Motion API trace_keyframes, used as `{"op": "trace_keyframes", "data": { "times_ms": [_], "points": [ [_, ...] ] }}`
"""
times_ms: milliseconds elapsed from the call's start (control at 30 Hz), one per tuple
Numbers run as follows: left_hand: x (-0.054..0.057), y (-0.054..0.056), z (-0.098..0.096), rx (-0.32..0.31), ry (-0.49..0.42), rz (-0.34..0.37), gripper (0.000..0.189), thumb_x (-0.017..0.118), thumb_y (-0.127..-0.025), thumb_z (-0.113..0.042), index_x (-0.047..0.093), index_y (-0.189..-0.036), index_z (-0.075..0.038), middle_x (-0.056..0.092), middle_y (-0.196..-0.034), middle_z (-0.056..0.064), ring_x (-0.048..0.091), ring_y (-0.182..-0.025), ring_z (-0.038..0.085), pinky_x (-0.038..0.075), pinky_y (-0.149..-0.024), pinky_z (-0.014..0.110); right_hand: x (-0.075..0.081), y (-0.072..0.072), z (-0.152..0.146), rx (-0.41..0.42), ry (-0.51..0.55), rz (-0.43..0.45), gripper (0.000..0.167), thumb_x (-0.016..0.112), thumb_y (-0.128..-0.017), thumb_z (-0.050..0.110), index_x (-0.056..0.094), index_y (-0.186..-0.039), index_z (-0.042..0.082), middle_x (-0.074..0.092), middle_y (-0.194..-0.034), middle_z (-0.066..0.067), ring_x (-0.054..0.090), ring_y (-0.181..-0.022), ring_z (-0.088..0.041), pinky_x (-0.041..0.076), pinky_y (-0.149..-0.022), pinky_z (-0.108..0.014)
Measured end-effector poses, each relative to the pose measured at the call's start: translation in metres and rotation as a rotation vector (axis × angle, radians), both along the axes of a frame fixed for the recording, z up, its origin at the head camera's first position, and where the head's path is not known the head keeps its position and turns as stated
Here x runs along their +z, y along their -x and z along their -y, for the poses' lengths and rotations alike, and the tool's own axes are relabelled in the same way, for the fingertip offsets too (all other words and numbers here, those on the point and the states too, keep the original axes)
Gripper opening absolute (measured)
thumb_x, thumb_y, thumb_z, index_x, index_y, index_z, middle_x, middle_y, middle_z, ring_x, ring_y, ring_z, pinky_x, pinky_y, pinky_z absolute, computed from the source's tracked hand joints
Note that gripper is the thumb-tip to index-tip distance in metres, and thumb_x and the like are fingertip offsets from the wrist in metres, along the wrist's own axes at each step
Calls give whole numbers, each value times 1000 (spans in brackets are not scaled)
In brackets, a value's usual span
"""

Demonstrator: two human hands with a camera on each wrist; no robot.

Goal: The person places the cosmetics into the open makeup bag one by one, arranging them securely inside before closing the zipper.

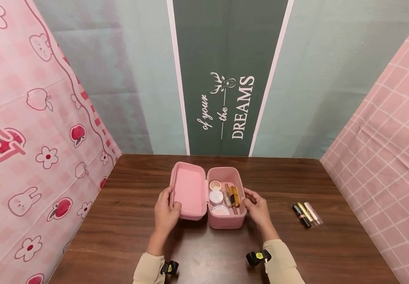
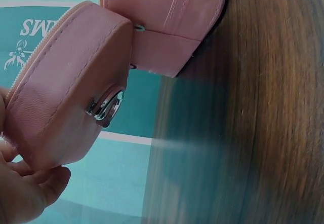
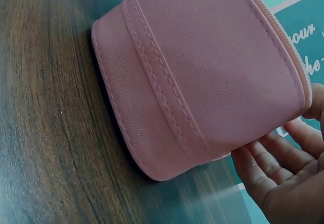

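Note:
A pink zippered makeup case (image 1: 225, 223) stands on the table with its lid (image 1: 190, 189) swung out to the left. My left hand (image 1: 167, 213) grips the lid's outer edge, thumb over the rim and fingers behind it. In the left wrist view the lid is raised off the table, a metal ring handle (image 2: 108, 105) on its outside. With my right hand (image 1: 259, 209) I hold the case's right wall, the thumb at the rim and fingers outside. Inside lie round compacts (image 1: 216, 197), a gold-and-dark item (image 1: 234, 196) and slim tubes (image 1: 227, 197).
Several lipstick-like tubes (image 1: 305, 214), black, gold and pink, lie together on the right of the brown wooden table (image 1: 137, 177). Printed cloths (image 1: 144, 79) hang behind the table and along both sides.

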State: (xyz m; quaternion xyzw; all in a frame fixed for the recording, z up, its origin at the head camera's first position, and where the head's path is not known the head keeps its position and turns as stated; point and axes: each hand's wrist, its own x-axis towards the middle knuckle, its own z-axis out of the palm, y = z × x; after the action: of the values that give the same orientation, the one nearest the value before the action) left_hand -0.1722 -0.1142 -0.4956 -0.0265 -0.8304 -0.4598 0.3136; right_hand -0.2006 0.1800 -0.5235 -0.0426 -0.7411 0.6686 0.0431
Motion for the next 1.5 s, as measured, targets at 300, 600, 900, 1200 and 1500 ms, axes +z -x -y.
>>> {"op": "trace_keyframes", "data": {
  "times_ms": [300, 600, 900, 1200, 1500],
  "points": [
    [2, 2, -4, 29, -33, 16, 54, 57, -64, 4, 59, -118, -1, 60, -111, 15, 58, -94, 30, 44, -77, 46, 4, -2, 2, -6, 7, -7, 36, 56, -90, 2, 53, -125, -6, 55, -119, -27, 58, -97, -23, 50, -75, -39],
    [1, -1, -5, 23, -55, 8, 55, 56, -63, 6, 59, -118, 1, 60, -110, 16, 58, -91, 30, 45, -75, 46, 10, -39, -9, 30, -268, -112, 34, 59, -89, 2, 54, -121, -8, 61, -110, -24, 58, -102, -33, 45, -78, -21],
    [0, 1, -4, 24, -35, 5, 54, 57, -65, 4, 59, -118, 1, 60, -112, 17, 59, -92, 32, 45, -76, 47, -7, -58, -38, 74, -494, -183, 39, 67, -83, 2, 56, -120, -5, 63, -105, -20, 62, -94, -31, 50, -75, -34],
    [1, 1, -3, 26, -31, 30, 53, 58, -65, 3, 59, -119, 0, 60, -113, 16, 58, -94, 33, 44, -77, 48, 1, -63, -61, 101, -771, -187, 34, 69, -83, 15, 63, -114, 2, 64, -104, -18, 61, -93, -33, 46, -76, -50],
    [1, 1, -4, 18, -30, 54, 53, 59, -66, 3, 58, -120, 1, 59, -114, 17, 57, -98, 34, 44, -81, 48, 5, -63, -87, 101, -1018, -177, 42, 72, -80, 25, 63, -114, 3, 60, -110, -23, 55, -97, -46, 41, -74, -60]
  ]
}}
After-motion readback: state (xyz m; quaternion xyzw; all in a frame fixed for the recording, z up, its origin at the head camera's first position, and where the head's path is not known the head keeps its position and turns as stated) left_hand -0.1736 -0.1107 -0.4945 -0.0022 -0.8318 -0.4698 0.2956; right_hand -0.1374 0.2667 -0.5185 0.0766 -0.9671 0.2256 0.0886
